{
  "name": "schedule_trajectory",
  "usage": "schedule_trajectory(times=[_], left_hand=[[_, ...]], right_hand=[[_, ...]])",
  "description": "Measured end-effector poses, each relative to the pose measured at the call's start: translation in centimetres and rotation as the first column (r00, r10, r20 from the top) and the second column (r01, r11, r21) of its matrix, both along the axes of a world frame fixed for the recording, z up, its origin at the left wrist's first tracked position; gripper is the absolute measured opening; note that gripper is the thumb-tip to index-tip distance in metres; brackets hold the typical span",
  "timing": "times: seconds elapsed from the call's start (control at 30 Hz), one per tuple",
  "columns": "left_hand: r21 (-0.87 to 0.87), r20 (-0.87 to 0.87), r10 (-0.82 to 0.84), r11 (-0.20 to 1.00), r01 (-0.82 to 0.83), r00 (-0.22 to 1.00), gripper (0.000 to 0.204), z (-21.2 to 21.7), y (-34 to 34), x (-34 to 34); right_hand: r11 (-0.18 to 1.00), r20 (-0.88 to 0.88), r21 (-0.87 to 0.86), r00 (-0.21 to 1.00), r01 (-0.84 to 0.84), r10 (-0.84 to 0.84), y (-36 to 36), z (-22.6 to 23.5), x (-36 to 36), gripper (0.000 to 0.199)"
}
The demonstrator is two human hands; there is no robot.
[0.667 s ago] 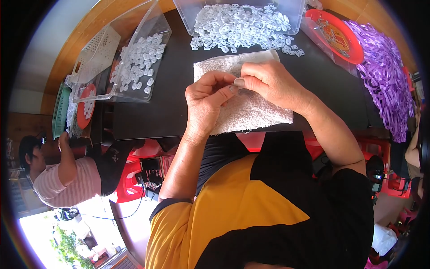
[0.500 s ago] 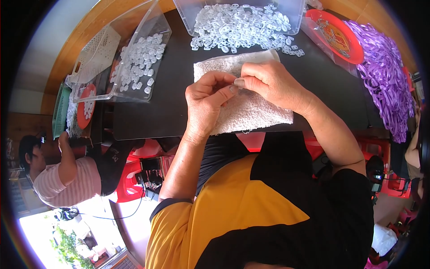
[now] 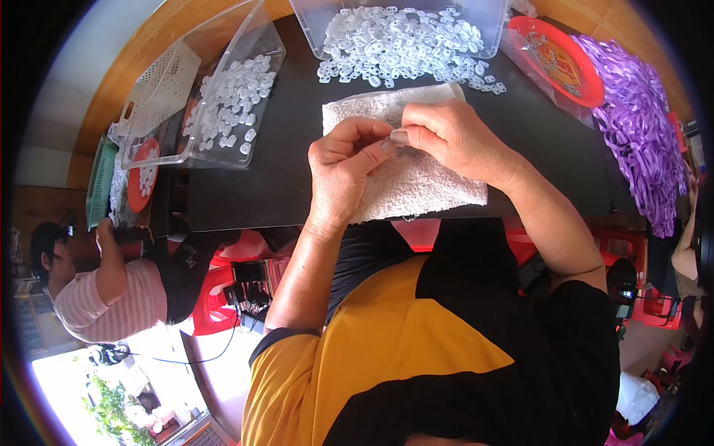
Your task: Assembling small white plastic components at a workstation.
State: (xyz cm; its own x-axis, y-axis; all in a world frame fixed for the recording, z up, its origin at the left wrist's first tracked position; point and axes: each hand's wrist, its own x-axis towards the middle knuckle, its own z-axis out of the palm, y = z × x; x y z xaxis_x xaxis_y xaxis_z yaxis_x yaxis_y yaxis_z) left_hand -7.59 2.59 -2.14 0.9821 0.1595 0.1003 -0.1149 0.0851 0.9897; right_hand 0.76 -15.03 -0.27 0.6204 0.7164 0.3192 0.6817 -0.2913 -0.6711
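Note:
Both my hands meet over a white towel (image 3: 428,189) on the dark table. My left hand (image 3: 343,167) is closed, its thumb and forefinger pinched together. Against its fingertips press the thumb and forefinger of my right hand (image 3: 454,141), also closed in a pinch. Whatever they hold between them is too small and too hidden by the fingers to name. Just beyond the towel, many small clear plastic pieces with holes (image 3: 401,44) spill from the mouth of a clear bin (image 3: 491,33).
At the left, a tilted clear box (image 3: 256,141) holds more such pieces. A red plate (image 3: 591,78) with small metal parts lies at the far right, beside a heap of purple straps (image 3: 632,134). Another person (image 3: 111,290) sits at the left near a green basket (image 3: 100,182).
Almost nothing differs. My right thumb and fingertips have shifted very slightly; both hands keep the same pinch over the towel.

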Motion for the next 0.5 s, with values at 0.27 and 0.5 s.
schedule_trajectory(times=[0.27, 0.5], left_hand=[[0.0, 0.008, 0.0, 1.0, 0.0, 1.0, 0.015, 0.06, -0.03, 0.14], [0.007, 0.012, -0.013, 1.0, 0.012, 1.0, 0.012, 0.0, 0.07, 0.07]], right_hand=[[0.998, 0.02, 0.066, 1.0, -0.017, 0.016, -0.04, -0.51, 0.15, 0.027], [1.0, 0.014, 0.018, 1.0, -0.011, 0.01, -0.03, -0.08, 0.09, 0.024]])
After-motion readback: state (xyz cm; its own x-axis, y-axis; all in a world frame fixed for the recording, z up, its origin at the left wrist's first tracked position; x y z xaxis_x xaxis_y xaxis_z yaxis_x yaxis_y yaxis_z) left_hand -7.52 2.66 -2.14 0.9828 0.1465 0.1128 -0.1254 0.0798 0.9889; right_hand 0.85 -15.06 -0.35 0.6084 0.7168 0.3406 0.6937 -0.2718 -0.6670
